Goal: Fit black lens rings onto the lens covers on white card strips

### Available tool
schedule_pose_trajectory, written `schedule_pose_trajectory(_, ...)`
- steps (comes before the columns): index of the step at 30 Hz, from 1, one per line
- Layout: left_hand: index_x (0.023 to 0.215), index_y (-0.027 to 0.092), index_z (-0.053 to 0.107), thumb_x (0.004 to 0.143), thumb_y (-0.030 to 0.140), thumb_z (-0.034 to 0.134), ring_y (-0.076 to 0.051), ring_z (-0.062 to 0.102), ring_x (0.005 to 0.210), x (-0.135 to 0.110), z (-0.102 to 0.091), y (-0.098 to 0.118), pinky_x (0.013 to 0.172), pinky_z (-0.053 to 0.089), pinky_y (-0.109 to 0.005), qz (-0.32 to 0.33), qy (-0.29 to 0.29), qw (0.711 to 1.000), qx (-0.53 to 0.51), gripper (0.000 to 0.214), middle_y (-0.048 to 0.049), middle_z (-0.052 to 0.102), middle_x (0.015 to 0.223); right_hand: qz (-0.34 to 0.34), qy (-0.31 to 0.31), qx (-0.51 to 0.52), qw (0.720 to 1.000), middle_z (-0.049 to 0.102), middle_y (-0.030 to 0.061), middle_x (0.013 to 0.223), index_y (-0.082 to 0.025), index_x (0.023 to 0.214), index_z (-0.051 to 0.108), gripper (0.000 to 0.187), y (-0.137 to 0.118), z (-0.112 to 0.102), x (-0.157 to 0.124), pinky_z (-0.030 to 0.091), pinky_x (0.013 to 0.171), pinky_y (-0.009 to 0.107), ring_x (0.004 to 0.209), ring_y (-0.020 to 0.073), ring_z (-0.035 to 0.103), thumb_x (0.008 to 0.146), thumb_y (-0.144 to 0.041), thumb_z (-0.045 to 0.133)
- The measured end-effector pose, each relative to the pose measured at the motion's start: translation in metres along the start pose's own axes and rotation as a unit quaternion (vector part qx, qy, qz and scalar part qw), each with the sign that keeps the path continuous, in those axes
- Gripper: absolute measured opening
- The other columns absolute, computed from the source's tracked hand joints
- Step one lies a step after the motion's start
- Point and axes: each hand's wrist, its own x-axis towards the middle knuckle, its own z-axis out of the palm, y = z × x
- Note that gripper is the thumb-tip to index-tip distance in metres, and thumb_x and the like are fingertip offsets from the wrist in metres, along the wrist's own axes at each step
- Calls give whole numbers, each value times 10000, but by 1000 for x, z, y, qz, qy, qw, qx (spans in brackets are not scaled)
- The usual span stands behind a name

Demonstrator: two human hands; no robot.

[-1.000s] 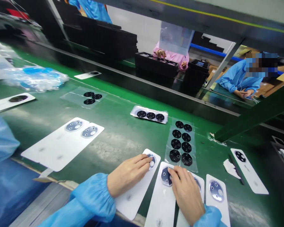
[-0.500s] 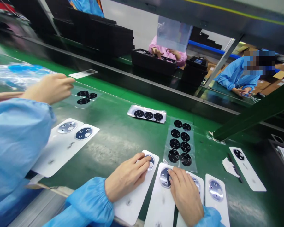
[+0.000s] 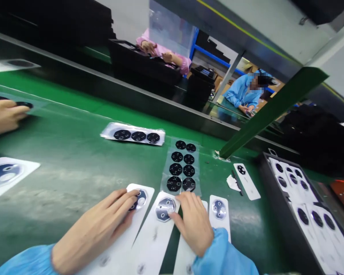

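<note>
Several white phone back panels lie side by side on the green table, each with a shiny round camera patch near its top. My left hand [image 3: 100, 223] lies with outstretched fingers on the leftmost of these, a white panel [image 3: 126, 229], its fingertips on the dark patch. On the neighbouring panel [image 3: 151, 240], my right hand [image 3: 195, 221] has its thumb at the edge of the patch. The right hand's other fingers stretch forward over a third panel [image 3: 182, 250], hiding that panel's patch. A fourth panel [image 3: 224, 225] lies right of it, untouched.
Beyond my hands are a clear sheet of black octagonal stickers [image 3: 182, 164] and a sticker stack [image 3: 133, 133]. A co-worker's hand [image 3: 5, 116] is at left. Right are a lone panel [image 3: 250, 183], crumpled tissue [image 3: 233, 183], a black tray [image 3: 281, 214] of panels and a green post [image 3: 272, 110].
My view has swung right, bringing the black tray into sight. The right thumb now shows spread onto the second panel. My left hand stays on the leftmost panel's patch.
</note>
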Motion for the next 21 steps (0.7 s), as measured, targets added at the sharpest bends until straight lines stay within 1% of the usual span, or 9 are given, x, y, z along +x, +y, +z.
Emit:
schedule_pose_trajectory(3, 943, 143, 581, 929, 245, 296, -208, 616, 844, 1, 1, -1, 771, 471, -330, -1, 11, 1000, 5, 303, -68, 659, 906, 31, -51, 69, 996, 632, 42, 1009, -209, 1054, 568, 187, 44, -35, 9, 501, 767, 313, 885, 176, 595, 871, -240, 538)
schedule_pose_trajectory(6, 944, 163, 587, 933, 270, 298, -204, 618, 876, 0, 1, -4, 811, 465, -325, 1, 11, 1000, -3, 308, -59, 667, 912, 62, -54, 46, 996, 621, 52, 1054, -222, 1035, 595, 175, 103, -61, 34, 502, 786, 324, 902, 176, 607, 878, -237, 521)
schedule_pose_trajectory(8, 961, 167, 597, 935, 298, 311, -208, 609, 916, -2, 0, -7, 842, 453, -330, 9, 8, 1000, -7, 316, -61, 671, 950, 70, -53, 37, 995, 616, 68, 1085, -210, 997, 619, 165, 135, -64, 57, 507, 775, 335, 946, 194, 606, 845, -189, 560)
schedule_pose_trajectory(10, 1000, 168, 604, 936, 318, 321, -220, 586, 978, -6, -1, -6, 877, 431, -343, 10, 1, 1000, -8, 327, -66, 660, 1033, 63, -61, 39, 995, 618, 73, 1101, -186, 952, 633, 134, 156, -57, 80, 503, 801, 344, 999, 202, 592, 825, -172, 596)
schedule_pose_trajectory(13, 1075, 201, 593, 934, 326, 337, -237, 528, 1092, -15, -4, 8, 930, 387, -376, -12, -28, 999, -19, 318, -49, 609, 1180, 51, -80, 55, 994, 635, 51, 1029, -159, 941, 624, 122, 166, -39, 104, 506, 802, 360, 922, 171, 607, 862, -242, 582)
schedule_pose_trajectory(16, 1065, 243, 595, 935, 348, 349, -235, 511, 1110, -19, -8, 36, 932, 386, -391, -33, -28, 998, -52, 298, -22, 592, 1209, 64, -83, 83, 991, 626, 47, 1012, -154, 996, 603, 187, 166, -26, 115, 516, 771, 356, 863, 155, 611, 891, -297, 546)
schedule_pose_trajectory(18, 1066, 260, 596, 915, 365, 418, -221, 533, 1073, -15, -11, 60, 904, 421, -361, -15, -31, 996, -84, 256, -12, 603, 1187, 79, -81, 116, 987, 622, 43, 993, -143, 1012, 592, 203, 164, -26, 115, 523, 728, 337, 831, 148, 613, 890, -300, 548)
schedule_pose_trajectory(19, 1063, 264, 597, 902, 351, 453, -211, 548, 1050, -12, -13, 71, 881, 444, -334, -2, -33, 994, -108, 232, -9, 614, 1166, 86, -80, 137, 984, 626, 35, 948, -138, 980, 596, 187, 162, -30, 113, 525, 699, 318, 791, 137, 612, 887, -294, 553)
schedule_pose_trajectory(21, 1079, 262, 586, 902, 302, 467, -191, 561, 1042, 0, -15, 93, 867, 470, -283, -10, -58, 984, -165, 218, -6, 626, 1135, 99, -80, 191, 973, 620, 4, 804, -138, 851, 601, 147, 152, -42, 102, 518, 627, 276, 672, 107, 594, 871, -279, 565)
